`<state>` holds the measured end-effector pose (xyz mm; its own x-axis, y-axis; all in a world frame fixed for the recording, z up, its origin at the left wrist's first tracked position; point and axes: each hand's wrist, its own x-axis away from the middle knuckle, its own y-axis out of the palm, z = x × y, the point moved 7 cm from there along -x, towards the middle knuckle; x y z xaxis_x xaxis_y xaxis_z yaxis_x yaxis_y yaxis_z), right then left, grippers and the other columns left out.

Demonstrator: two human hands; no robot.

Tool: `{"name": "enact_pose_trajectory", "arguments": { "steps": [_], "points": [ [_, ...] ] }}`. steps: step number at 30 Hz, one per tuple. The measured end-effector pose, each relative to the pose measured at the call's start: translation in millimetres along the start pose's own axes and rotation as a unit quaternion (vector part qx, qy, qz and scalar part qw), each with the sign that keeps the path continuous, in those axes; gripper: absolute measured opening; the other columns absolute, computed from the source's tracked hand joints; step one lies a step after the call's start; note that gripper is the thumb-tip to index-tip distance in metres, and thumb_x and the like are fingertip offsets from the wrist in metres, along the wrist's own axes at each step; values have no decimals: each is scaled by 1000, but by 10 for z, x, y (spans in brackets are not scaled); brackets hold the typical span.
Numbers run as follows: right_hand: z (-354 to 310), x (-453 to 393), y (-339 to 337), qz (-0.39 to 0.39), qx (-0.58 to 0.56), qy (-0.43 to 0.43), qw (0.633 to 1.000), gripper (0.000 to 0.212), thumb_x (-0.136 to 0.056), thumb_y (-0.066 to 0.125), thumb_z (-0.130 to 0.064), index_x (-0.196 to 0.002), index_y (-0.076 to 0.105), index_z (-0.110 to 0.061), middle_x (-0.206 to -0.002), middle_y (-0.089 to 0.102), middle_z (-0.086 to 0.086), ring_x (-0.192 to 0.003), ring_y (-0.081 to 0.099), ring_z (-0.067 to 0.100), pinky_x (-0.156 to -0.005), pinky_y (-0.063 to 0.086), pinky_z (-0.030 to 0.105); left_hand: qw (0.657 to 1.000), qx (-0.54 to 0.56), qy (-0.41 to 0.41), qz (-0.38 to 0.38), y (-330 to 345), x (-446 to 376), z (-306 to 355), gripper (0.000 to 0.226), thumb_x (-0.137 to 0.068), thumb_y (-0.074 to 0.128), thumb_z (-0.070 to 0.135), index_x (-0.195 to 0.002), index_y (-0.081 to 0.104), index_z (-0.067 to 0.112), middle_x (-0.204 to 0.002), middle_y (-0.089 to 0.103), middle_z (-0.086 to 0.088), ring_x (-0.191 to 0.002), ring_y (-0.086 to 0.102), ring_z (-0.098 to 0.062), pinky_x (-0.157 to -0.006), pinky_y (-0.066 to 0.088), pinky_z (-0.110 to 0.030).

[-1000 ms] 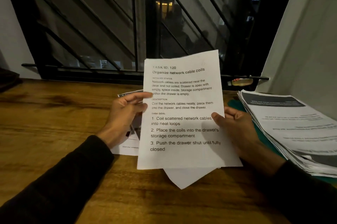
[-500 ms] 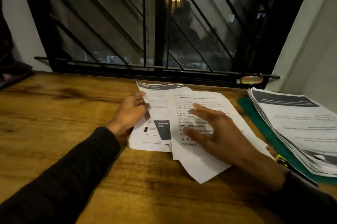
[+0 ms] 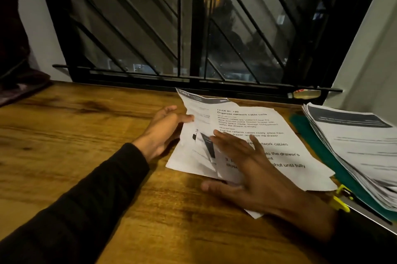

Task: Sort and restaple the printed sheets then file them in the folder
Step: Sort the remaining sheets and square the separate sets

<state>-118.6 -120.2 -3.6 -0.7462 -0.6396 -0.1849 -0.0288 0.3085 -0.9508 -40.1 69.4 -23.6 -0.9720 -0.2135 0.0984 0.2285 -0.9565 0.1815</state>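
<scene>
A printed sheet headed "Organize network cable coils" [image 3: 279, 132] lies on the wooden table [image 3: 86, 134], partly over a second printed sheet [image 3: 193, 149] with a dark header. My right hand [image 3: 253, 169] lies flat on the top sheet with its fingers spread. My left hand [image 3: 163, 130] holds the left edge of the lower sheet, which lifts and curls a little there. Another white sheet's corner [image 3: 254, 214] pokes out under my right wrist. A green folder [image 3: 318, 149] lies at the right, beneath a thick stack of printed sheets [image 3: 356, 145].
A barred window [image 3: 193, 27] runs along the table's far edge, with a small bottle [image 3: 305, 94] on its sill. A yellow clip-like object [image 3: 340, 199] lies by the folder's near edge. Dark cloth [image 3: 19, 87] lies at the far left. A white wall rises at the right.
The top sheet, held upright in both hands a second ago, now lies flat on the table. My right hand slid over it and spread out. My left hand moved to the lower sheet's edge.
</scene>
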Motion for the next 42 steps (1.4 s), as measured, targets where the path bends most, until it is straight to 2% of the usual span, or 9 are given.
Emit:
{"name": "enact_pose_trajectory", "arguments": {
  "steps": [4,7,10,13,15,22,29,39,42],
  "points": [
    [-220,-42,-100,120,19,-46,992,67,-87,49,-65,-144,37,-32,-151,22,-22,-137,14,-10,-119,12,35,997,44,-1,-69,233,106,75,25,-103,46,15,-123,60,8,-106,75,-11,-90,73,-20,-67,61,-29],
    [-85,-34,-134,218,0,-10,976,25,-94,52,-29,-112,65,-19,-112,69,1,-102,62,17,-87,54,35,988,-122,94,-33,188,158,110,27,-102,42,5,-113,66,8,-112,72,-7,-98,70,-16,-78,59,-26],
    [181,-37,-125,251,-32,58,966,18,-94,51,-28,-82,61,-18,-78,68,0,-75,66,20,-64,53,40,885,-424,191,-27,197,159,76,28,-95,64,27,-121,64,18,-123,64,7,-112,59,-12,-94,51,-29],
    [304,-19,-169,291,-54,96,950,19,-95,55,-24,-79,61,-15,-76,69,2,-73,67,19,-62,53,35,836,-533,112,-59,235,131,-110,82,-78,60,75,-143,45,27,-146,49,6,-135,44,-22,-111,40,-41],
    [351,4,-205,310,-57,118,942,17,-96,55,-25,-83,62,-16,-85,70,3,-79,67,19,-63,47,25,806,-584,84,-48,244,126,-114,92,-80,58,74,-153,30,25,-160,30,0,-149,19,-28,-118,22,-42],
    [553,97,-377,374,-90,178,906,26,-97,51,-30,-87,63,-9,-88,72,9,-86,67,26,-74,54,43,828,-560,30,19,-115,-105,-26,55,-82,70,56,-122,56,21,-137,54,-5,-133,41,-32,-107,40,-47],
    [545,75,-320,352,-79,176,916,29,-97,52,-30,-79,59,-8,-82,70,7,-80,66,23,-67,54,43,811,-575,71,86,-139,-79,71,50,-89,70,39,-129,53,14,-143,47,-11,-133,41,-33,-108,41,-48],
    [607,114,-384,392,-83,185,898,26,-97,53,-24,-82,61,-5,-77,66,9,-65,55,12,-66,46,32,932,-361,19,25,-282,13,151,17,-89,72,15,-105,69,9,-96,71,-6,-81,67,-18,-57,50,-26],
    [626,165,-455,422,-93,196,880,23,-97,53,-19,-90,65,-1,-75,55,0,-61,45,-4,-66,37,24,945,-309,27,105,-569,-30,245,14,-92,66,10,-104,66,4,-94,68,-9,-83,65,-23,-56,46,-29]
  ]
}}
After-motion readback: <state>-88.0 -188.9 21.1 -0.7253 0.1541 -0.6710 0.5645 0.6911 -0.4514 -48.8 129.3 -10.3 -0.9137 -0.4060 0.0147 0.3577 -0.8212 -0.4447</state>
